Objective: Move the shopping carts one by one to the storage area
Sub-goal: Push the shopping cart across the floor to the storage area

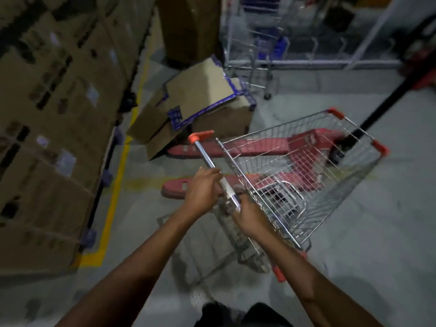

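A wire shopping cart [306,166] with orange corner caps stands in front of me, angled to the right, its basket empty. Its metal handle bar [205,154] runs from upper left to lower right. My left hand [203,192] is closed around the middle of the bar. My right hand [250,215] grips the bar's lower end, close beside the left. More carts [254,53] with blue parts stand parked at the back, beside a wire fence.
A red pallet jack [236,149] lies on the floor under and behind the cart, its black handle [389,97] rising to the right. Flattened cardboard boxes [195,107] sit ahead on the left. Tall stacked cartons [54,128] line the left, behind a yellow floor line [115,192].
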The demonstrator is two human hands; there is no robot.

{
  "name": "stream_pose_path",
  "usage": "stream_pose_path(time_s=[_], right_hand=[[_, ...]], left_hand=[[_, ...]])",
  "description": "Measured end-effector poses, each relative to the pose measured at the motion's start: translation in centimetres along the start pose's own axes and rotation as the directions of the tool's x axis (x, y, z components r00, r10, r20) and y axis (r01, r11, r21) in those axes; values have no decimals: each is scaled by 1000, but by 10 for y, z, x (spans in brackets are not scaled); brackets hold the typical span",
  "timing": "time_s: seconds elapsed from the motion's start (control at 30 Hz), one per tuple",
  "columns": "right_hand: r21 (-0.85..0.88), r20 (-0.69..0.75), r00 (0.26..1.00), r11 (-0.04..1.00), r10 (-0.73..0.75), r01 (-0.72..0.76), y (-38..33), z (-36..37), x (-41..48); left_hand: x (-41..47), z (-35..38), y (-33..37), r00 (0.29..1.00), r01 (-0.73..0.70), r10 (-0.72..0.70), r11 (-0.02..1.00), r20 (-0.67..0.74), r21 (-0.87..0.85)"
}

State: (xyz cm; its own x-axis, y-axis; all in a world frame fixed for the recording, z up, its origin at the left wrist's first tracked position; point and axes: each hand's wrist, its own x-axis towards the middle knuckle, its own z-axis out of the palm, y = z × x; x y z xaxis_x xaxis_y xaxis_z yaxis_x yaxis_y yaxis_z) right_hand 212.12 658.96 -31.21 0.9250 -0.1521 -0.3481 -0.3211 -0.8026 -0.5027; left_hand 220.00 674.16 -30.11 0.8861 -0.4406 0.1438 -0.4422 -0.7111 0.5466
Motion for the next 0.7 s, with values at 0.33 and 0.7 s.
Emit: stream_pose_path(time_s=[0.33,0.7], right_hand=[[-141,-107,970,962,219,-233,32,7,-106],[-233,-150,898,868,414,-439,40,57,-269]], left_hand=[[-57,23,13,929,-330,269,913,254,241],[-177,7,55,669,-703,348,583,656,408]])
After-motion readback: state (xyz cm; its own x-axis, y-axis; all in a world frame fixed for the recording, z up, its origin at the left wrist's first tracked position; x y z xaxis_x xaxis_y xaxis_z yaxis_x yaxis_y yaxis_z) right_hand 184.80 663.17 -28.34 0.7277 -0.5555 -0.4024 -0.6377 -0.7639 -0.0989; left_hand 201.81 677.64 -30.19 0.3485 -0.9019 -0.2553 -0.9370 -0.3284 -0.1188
